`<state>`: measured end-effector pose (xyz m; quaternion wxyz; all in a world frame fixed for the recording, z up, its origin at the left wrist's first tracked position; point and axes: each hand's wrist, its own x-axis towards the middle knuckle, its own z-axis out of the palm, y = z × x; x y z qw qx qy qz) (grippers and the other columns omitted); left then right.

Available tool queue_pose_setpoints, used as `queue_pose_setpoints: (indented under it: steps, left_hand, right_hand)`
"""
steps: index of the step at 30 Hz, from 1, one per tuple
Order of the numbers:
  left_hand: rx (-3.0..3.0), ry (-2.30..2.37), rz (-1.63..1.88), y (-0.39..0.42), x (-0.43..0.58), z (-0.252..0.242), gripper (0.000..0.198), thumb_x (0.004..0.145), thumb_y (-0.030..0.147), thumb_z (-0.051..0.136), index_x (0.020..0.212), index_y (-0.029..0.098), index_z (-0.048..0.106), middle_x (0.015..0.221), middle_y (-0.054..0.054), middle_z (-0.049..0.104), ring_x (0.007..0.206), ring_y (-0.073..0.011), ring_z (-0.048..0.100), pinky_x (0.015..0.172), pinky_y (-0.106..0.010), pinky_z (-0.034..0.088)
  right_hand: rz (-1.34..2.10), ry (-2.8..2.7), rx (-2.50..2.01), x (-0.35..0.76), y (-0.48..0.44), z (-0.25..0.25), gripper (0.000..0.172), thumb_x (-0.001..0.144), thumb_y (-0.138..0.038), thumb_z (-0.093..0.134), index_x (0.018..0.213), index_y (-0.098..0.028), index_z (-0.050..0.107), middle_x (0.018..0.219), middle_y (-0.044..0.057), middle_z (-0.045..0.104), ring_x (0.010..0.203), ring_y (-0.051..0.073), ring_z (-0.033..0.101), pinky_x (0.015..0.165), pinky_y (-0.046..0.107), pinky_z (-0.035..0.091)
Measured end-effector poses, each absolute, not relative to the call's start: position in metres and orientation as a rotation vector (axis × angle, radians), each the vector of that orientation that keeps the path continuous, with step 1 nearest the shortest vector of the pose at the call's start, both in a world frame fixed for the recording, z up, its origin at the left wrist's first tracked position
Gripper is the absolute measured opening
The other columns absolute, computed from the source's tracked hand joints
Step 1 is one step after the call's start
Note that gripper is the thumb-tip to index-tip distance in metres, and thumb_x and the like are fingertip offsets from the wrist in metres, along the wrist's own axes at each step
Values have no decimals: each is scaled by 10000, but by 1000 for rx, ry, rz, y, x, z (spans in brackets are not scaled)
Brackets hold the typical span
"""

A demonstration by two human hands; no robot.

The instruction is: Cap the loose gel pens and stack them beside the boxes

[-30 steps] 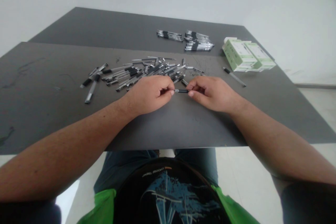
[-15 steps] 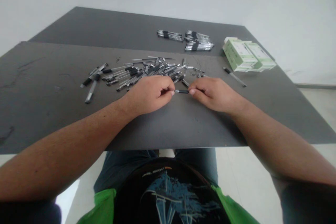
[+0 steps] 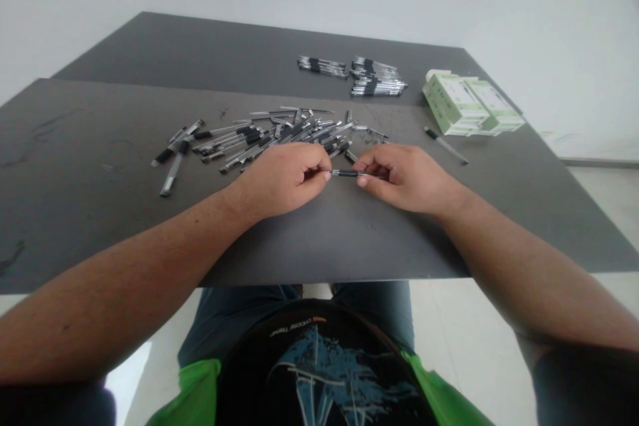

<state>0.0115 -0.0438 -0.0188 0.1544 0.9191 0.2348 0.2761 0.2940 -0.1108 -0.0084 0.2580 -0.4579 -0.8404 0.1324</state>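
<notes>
A gel pen (image 3: 348, 174) with a black grip lies level between my two hands, just above the near part of the table. My left hand (image 3: 292, 176) is closed, pinching the pen's left end between thumb and forefinger. At the other end, my right hand (image 3: 399, 176) curls its thumb and fingers around a thin dark refill or tip that sticks out of the grip; a small gap shows between thumb and forefinger. Just beyond my hands lies a loose pile of pen parts (image 3: 269, 136), clear barrels with black grips among them, partly hidden by my left hand.
Farther back lie bundled rows of pens (image 3: 378, 87) and another row (image 3: 322, 66). Green-and-white boxes (image 3: 456, 106) stand at the right, with a single pen (image 3: 446, 145) in front. A few separate pens (image 3: 176, 166) rest at the left on the grey table (image 3: 90, 213).
My right thumb and forefinger have parted slightly and shifted along the pen, so a thin dark length now shows between them. My left hand keeps its pinch in the same place.
</notes>
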Motion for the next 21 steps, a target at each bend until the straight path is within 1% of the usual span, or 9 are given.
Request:
queue_pose_setpoints:
  steps: [2,4,7,9,11,14,17,19,21]
  left_hand:
    - [2633,676,803,-44,11,-19,160,1002,269,621,954,220,765,884,-25,796,833,-215,742,788,-346,529]
    - [2634,680,811,-45,11,-18,159,1003,262,619,952,220,764,882,-25,793,827,-213,738,790,-345,527]
    - [2637,685,814,-46,11,-17,153,1000,255,621,960,219,765,880,-22,790,814,-210,729,783,-344,519]
    - [2628,700,827,-45,11,-17,147,994,250,625,965,220,766,878,-18,788,800,-206,722,771,-342,512]
    - [2624,709,839,-45,10,-17,145,992,246,627,963,221,766,874,-15,786,791,-202,717,761,-339,505]
    - [2633,696,849,-44,10,-18,146,991,242,625,949,219,763,859,-13,775,786,-199,712,757,-338,501]
    - [2638,694,847,-43,10,-19,147,990,251,627,948,221,764,842,-10,761,775,-197,702,763,-338,506]
    - [2639,702,843,-43,10,-19,149,989,258,627,956,224,769,845,-9,760,773,-197,699,775,-340,514]
    - [2641,713,839,-44,10,-17,155,988,259,622,959,226,771,850,-8,763,776,-197,698,784,-342,518]
  right_hand:
    - [363,-2250,-1275,294,-112,-8,135,940,-316,768,1038,-223,762,887,16,804,721,180,698,713,310,510]
    - [325,-2258,-1280,294,-112,-7,94,907,-262,760,995,-230,744,869,7,789,718,178,684,714,310,507]
    - [253,-2317,-1220,295,-110,-7,65,985,-274,710,999,-230,756,907,36,803,795,205,719,762,331,531]
    - [222,-2356,-1174,296,-109,-8,164,1076,-320,650,1038,-226,778,968,69,829,887,233,757,817,352,556]
    - [204,-2364,-1159,297,-109,-8,230,1123,-349,609,1079,-219,794,1021,89,848,953,248,781,859,365,571]
    - [215,-2305,-1210,296,-111,-8,181,1068,-326,680,1147,-208,792,1027,73,852,891,230,779,814,349,571]
    - [234,-2252,-1275,295,-113,-5,135,974,-286,754,1091,-223,777,965,37,834,785,205,740,750,332,552]
    - [230,-2270,-1278,294,-114,-2,83,989,-298,740,1027,-235,777,939,38,828,789,211,735,762,340,551]
    - [226,-2305,-1257,295,-113,-2,170,1063,-351,675,1007,-237,788,942,56,832,836,229,751,797,355,556]
